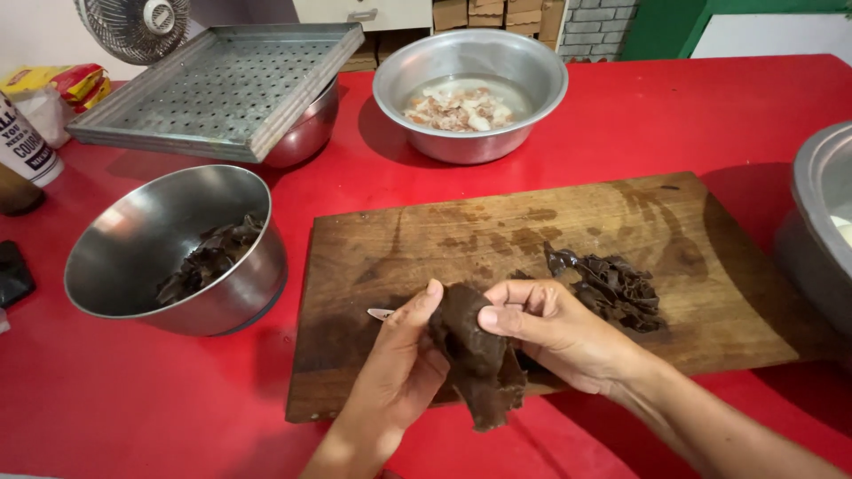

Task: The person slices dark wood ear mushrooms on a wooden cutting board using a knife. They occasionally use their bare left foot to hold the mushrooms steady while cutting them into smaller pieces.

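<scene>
Over the near edge of a wooden cutting board (497, 239), both hands hold one large dark brown piece of wood-ear mushroom (475, 355). My left hand (399, 364) grips its left side; a small knife tip (380, 313) pokes out beside that hand. My right hand (555, 328) pinches the mushroom's top right edge between thumb and fingers. A pile of dark mushroom pieces (612, 288) lies on the board just right of my right hand.
A steel bowl (124, 257) holding dark mushrooms stands at left on the red table (710, 115). A second steel bowl (524, 71) at the back holds pale meat pieces. A perforated metal tray (222, 84) rests on another bowl. A large pot (821, 222) sits at right.
</scene>
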